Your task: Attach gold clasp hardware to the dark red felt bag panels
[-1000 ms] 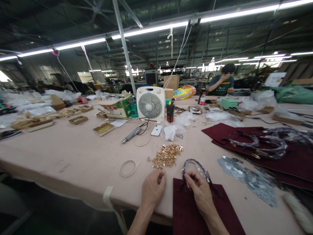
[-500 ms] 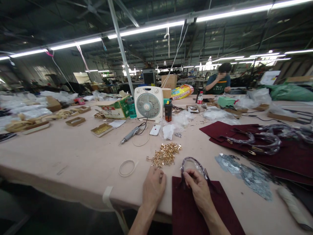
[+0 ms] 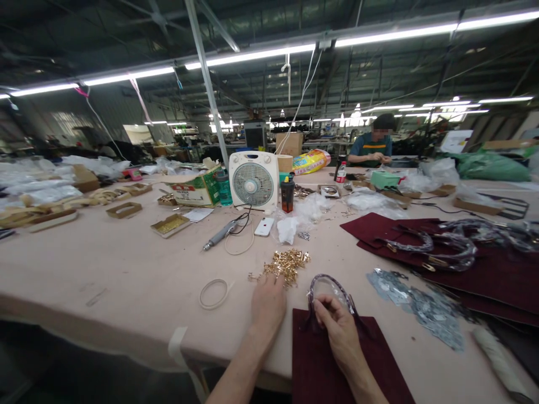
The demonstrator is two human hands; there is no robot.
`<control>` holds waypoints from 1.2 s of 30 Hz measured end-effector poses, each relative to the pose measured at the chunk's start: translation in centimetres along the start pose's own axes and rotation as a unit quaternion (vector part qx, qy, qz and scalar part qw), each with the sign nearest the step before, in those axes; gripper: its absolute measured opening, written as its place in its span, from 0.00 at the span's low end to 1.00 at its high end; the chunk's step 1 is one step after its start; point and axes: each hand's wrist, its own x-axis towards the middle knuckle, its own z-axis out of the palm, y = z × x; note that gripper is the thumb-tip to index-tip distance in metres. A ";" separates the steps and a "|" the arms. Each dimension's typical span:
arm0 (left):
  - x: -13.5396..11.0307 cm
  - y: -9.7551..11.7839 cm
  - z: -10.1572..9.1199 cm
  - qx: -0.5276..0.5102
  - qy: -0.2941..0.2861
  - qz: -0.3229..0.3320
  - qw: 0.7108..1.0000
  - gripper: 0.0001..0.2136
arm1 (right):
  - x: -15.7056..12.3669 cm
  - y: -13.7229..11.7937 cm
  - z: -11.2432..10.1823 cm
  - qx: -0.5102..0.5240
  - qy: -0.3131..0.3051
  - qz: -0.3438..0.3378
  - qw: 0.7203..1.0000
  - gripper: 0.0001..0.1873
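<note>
My left hand reaches over the near edge of a pile of small gold-coloured metal fittings. Its fingers stretch out flat and their tips touch the pile. A dark red bag panel lies at the table's front edge, with a plastic-wrapped handle arching from its top. My right hand is closed in a pinch at the left leg of that handle, the wrist resting across the panel. Whether a small fitting also sits between those fingertips is hidden.
Left of the pile lies a roll of clear tape. A grey electric screwdriver, a phone and a fan stand farther back. To the right are grey metal plates and stacked red panels. A person sits across the table.
My left hand has moved forward onto the fittings, and its curled fingers have straightened. My right hand stays at the handle. The view has shifted slightly.
</note>
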 end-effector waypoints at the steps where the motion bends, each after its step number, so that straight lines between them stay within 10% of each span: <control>1: 0.0 0.2 0.1 0.007 0.001 -0.002 1.000 0.11 | 0.0 0.0 0.0 0.001 0.000 0.000 1.000 0.22; 19: 0.5 0.5 0.0 -0.029 -0.080 -0.018 0.996 0.15 | 0.2 0.4 -0.3 -0.002 -0.005 -0.010 1.000 0.22; 26: -2.3 0.5 -0.6 -0.135 -0.016 0.007 0.991 0.12 | 0.2 0.1 -0.2 0.040 -0.012 -0.002 0.999 0.20; 30: -4.5 2.1 -0.3 -0.351 0.079 -0.032 0.933 0.10 | -0.2 -1.0 -0.1 0.107 -0.059 0.026 0.992 0.18; 36: -5.6 5.0 0.3 -0.527 0.064 -0.138 0.836 0.15 | -0.6 -1.9 -0.2 0.247 -0.075 0.122 0.958 0.21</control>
